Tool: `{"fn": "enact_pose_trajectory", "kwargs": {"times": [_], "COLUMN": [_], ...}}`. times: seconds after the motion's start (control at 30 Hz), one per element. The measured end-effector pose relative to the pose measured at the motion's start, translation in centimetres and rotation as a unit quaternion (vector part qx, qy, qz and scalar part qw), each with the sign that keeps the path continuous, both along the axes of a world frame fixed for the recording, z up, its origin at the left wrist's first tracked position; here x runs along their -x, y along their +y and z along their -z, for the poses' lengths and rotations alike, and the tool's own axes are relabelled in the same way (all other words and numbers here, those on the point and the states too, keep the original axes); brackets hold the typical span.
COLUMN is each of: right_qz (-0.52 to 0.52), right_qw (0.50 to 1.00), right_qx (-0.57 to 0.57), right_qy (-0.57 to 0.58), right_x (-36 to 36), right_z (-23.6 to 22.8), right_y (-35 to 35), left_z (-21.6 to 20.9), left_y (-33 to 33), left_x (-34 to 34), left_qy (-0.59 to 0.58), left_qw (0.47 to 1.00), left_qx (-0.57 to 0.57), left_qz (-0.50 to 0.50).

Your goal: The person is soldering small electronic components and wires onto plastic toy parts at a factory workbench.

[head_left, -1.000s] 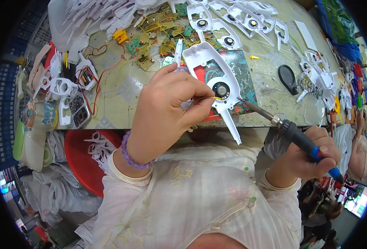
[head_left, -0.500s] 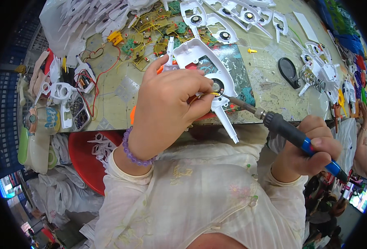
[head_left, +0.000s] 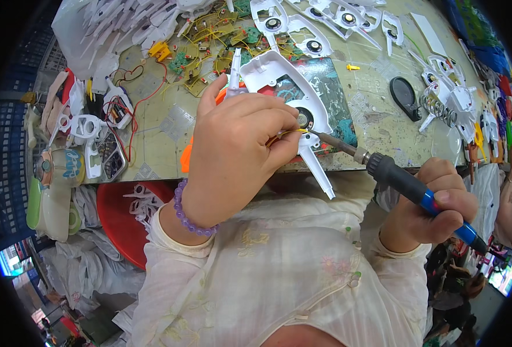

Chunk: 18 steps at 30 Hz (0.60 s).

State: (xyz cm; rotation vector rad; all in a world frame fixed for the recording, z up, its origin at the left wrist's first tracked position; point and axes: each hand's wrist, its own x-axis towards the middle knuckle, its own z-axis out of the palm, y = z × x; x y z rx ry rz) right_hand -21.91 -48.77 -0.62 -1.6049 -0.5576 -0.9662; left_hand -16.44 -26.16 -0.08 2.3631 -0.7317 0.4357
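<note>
My right hand (head_left: 438, 202) is wrapped round the blue and black handle of a soldering iron (head_left: 396, 178). The iron's tip reaches the edge of a small round black speaker (head_left: 307, 118), set in a white gun-shaped plastic shell (head_left: 312, 87). Beside that tip, my left hand (head_left: 233, 141) pinches a thin yellow wire (head_left: 302, 130) between thumb and forefinger. The left palm hides part of the shell and an orange piece (head_left: 187, 157) under it. The shell lies on a dark, paint-worn board (head_left: 339, 98) near the table's front edge, its narrow end jutting past that edge.
Green circuit boards with yellow wires (head_left: 209, 49) are heaped at the back. Several white shells with speakers (head_left: 313, 46) lie at the far side. A black oval part (head_left: 404, 97) and a metal spring (head_left: 438, 110) sit at right. Below the table's left side is a red basin (head_left: 117, 231).
The shell has tilted slightly and moved a little left with my left hand. The soldering iron stays close to the speaker's edge, almost unmoved.
</note>
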Motion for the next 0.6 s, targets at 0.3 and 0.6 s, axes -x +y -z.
{"fn": "enact_pose_trajectory", "kwargs": {"times": [0.3,0.6], "right_qz": [-0.005,-0.002], "right_qw": [1.000,1.000], "right_qx": [-0.005,0.009], "right_qy": [-0.003,-0.018], "right_x": [-0.02,0.16], "right_z": [0.36,0.35], "right_y": [0.06,0.39], "left_z": [-0.16,-0.06], "left_y": [-0.06,-0.03], "left_x": [0.08,0.14], "left_qy": [0.010,0.014], "left_qw": [1.000,1.000], "left_qx": [-0.006,0.001], "left_qz": [0.002,0.002]}}
